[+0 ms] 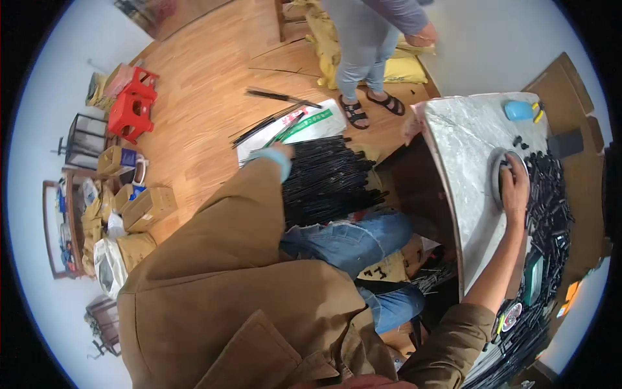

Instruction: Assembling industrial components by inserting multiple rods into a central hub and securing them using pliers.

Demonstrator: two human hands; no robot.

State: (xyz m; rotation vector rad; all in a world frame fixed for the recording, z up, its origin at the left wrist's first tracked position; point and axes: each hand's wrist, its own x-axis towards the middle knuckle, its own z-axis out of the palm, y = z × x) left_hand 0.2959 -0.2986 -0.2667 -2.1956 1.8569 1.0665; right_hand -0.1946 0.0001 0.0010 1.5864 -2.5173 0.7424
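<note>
My right hand (516, 188) reaches over a round grey bowl (496, 185) on the table, its fingers curled down inside the rim. Something small and dark shows at the fingertips, too small to name. Around the bowl lie many short black plastic pieces (547, 201). My left arm stretches forward to the floor, a light blue cuff (280, 162) at its wrist. Only a little of my left hand (285, 150) shows, beside a large pile of long thin black rods (327, 175); its fingers are hidden. Several rods rest on a white printed sack (317, 123) just beyond.
The table (447, 142) has a pale marbled cover, with a light blue object (518, 110) at its far end. Cardboard (576, 175) walls its right side. Another person (369, 52) stands ahead in sandals. Red stools (131, 117) and cardboard boxes (150, 206) are at the left.
</note>
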